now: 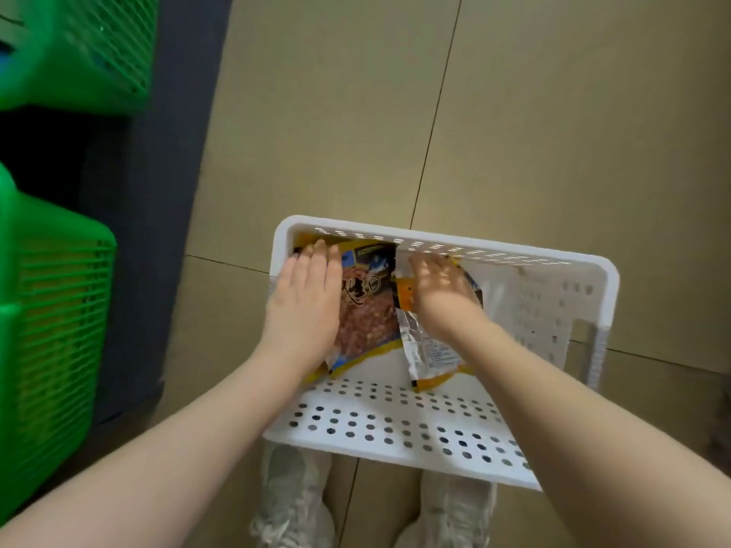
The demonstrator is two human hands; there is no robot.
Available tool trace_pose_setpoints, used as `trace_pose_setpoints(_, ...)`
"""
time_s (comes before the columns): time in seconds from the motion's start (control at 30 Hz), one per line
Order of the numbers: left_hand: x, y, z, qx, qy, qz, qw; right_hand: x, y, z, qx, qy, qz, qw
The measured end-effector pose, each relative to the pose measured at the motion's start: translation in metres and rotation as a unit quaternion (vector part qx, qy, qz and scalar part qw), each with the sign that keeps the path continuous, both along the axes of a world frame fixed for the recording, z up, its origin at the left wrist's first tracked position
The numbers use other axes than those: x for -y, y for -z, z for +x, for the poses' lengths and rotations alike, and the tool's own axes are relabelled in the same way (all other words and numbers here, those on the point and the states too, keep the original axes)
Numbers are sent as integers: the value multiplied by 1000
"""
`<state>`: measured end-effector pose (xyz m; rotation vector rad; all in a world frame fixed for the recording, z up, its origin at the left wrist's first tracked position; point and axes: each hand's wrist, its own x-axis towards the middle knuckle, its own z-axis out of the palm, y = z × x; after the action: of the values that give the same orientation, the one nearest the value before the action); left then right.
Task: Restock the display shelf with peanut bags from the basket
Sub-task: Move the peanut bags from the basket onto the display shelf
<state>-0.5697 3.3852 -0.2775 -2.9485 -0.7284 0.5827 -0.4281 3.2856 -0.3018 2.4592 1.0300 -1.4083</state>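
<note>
Both hands reach down into the white basket (435,433) on the floor. Left hand (302,306) lies flat, fingers straight, on one peanut bag (368,310); right hand (443,294) spreads over a second bag (429,350), its fingers appearing to curl at the far edge, though a firm grip cannot be confirmed. Two bags show, both against the far wall. Likely risks: the slick foil slipping from a flat palm, or one bag dragging the other. Farther left stand two green crates (59,318).
</note>
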Motion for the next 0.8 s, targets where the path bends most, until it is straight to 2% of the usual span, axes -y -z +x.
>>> trace_pose_setpoints(0.1,-4,4,6,21,15,24,999,6,2,-1,22,-90,-2,996)
trace_pose_setpoints(0.17,-2,-2,14,18,22,-36,999,19,-4,0,35,-99,30,994)
trace_pose_setpoints(0.23,3,-11,15,8,-23,-147,989,38,-14,2,45,-29,115,992)
trace_pose_setpoints(0.27,6,-14,14,24,-81,-205,975,48,-21,3,40,36,161,986)
trace_pose_setpoints(0.33,8,-24,14,28,-224,-304,925,67,-39,7,6,146,208,967)
trace_pose_setpoints(0.4,9,-31,12,53,-324,-361,873,85,-55,9,-33,175,203,963)
trace_pose_setpoints(0.43,12,-35,11,51,-340,-366,865,94,-61,9,-44,158,191,968)
trace_pose_setpoints(0.47,15,-39,11,41,-329,-361,872,102,-66,8,-41,114,187,975)
trace_pose_setpoints(0.53,25,-47,6,-2,-254,-330,909,109,-75,6,7,-15,170,985)
trace_pose_setpoints(0.57,30,-53,4,-26,-204,-299,932,108,-81,5,42,-69,159,984)
trace_pose_setpoints(0.63,39,-70,2,-57,-124,-262,955,97,-102,8,93,-134,156,974)
trace_pose_setpoints(0.73,45,-121,8,-54,-81,-245,965,75,-154,13,61,-181,124,974)
trace_pose_setpoints(0.8,36,-173,10,-36,-78,-227,970,65,-202,18,24,-136,115,984)
